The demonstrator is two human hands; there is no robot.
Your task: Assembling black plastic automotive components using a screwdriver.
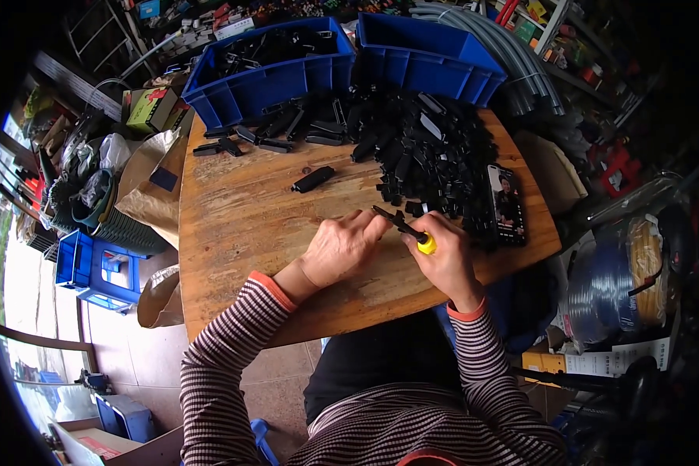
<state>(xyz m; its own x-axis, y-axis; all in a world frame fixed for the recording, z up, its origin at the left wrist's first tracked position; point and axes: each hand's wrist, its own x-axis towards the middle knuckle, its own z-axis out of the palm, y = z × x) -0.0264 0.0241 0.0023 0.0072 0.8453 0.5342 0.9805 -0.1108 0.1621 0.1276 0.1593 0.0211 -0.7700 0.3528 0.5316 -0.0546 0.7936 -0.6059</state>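
Over the near middle of the wooden table point(241, 225), my left hand point(342, 248) is closed, its fingertips pinching a small black plastic piece point(386, 213). My right hand point(446, 260) is wrapped round a screwdriver-like tool with a yellow handle point(426, 245); its front end meets the black piece between my hands. The tool's tip is hidden. A single black plastic part point(313, 179), long and narrow, lies apart just beyond my left hand. Farther off, a large heap of similar black parts point(412, 147) covers the back right of the table, reaching close to my right hand.
Two blue plastic bins point(268, 81) point(431, 58) stand along the table's far edge; the left one holds many black parts. A phone with a lit screen point(507, 206) lies at the right edge. Brown paper bags point(151, 186) stand left of the table, and coiled tubing point(613, 283) sits right.
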